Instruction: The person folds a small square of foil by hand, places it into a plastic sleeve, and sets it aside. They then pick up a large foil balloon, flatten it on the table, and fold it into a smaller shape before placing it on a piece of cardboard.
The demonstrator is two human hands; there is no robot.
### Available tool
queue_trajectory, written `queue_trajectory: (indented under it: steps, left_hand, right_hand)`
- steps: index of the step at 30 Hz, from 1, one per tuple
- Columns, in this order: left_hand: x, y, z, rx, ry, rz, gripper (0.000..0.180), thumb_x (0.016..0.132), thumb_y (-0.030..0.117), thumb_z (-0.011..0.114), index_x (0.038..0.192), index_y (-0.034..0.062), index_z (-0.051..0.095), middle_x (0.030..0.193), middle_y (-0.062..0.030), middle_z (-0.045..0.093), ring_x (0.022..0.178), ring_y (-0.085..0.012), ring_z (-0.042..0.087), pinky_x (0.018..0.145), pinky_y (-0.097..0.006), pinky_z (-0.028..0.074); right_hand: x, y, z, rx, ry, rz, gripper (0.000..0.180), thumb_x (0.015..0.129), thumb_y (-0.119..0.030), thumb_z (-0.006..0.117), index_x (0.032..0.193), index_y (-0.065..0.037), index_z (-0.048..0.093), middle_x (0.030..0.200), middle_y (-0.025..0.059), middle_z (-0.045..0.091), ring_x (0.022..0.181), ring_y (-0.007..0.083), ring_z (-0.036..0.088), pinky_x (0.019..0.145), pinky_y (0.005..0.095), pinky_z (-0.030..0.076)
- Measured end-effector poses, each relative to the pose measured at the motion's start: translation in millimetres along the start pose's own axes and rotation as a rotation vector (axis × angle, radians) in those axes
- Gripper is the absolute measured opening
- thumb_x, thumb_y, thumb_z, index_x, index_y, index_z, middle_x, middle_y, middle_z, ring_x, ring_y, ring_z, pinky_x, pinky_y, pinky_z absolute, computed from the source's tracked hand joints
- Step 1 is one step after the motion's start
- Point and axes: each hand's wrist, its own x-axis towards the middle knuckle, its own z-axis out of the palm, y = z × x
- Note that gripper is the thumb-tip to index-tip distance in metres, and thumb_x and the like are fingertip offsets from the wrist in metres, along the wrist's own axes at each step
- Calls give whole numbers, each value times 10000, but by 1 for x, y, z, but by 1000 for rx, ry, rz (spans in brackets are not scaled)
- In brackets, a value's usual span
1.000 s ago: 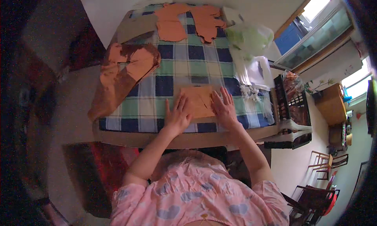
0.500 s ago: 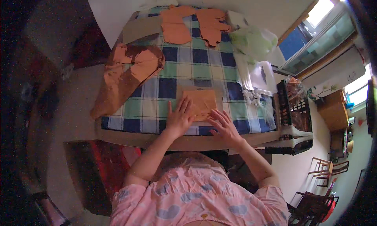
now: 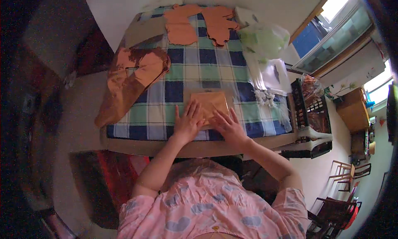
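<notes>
A folded orange cloth piece [image 3: 210, 103] lies on the checked blue, green and white tablecloth [image 3: 195, 69] near the table's front edge. My left hand [image 3: 187, 123] rests flat with spread fingers on the cloth's lower left part. My right hand [image 3: 228, 126] lies flat at its lower right corner, fingers apart. Neither hand grips anything.
More orange cloth pieces [image 3: 134, 71] drape over the table's left edge and others [image 3: 199, 23] lie at the far end. A pale green plastic bag [image 3: 263, 40] sits at the right, a black crate [image 3: 313, 110] beside the table, chairs [image 3: 344, 197] at lower right.
My right hand slid from on top of the orange cloth down to its lower right corner. My left hand stayed pressed on its left side.
</notes>
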Motion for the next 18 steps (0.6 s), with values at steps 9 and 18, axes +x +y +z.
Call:
queue_trajectory:
  steps: [9, 18]
  left_hand:
    - [-2, -8, 1, -348, 219, -141, 654, 906, 246, 557, 1465, 77, 263, 1512, -152, 277, 1414, -302, 237, 1119, -562, 162]
    - [-10, 17, -10, -1915, 603, -749, 489, 974, 205, 432, 1434, 90, 312, 1383, -92, 440, 1254, -192, 440, 1015, -327, 353]
  right_hand:
    - [11, 6, 15, -55, -25, 102, 571, 840, -136, 494, 1405, -126, 414, 1449, 96, 407, 1385, 272, 318, 1143, 450, 223]
    - [30, -4, -17, 178, 204, 220, 592, 785, 24, 471, 1357, -126, 492, 1427, 111, 445, 1356, 289, 372, 1115, 458, 274]
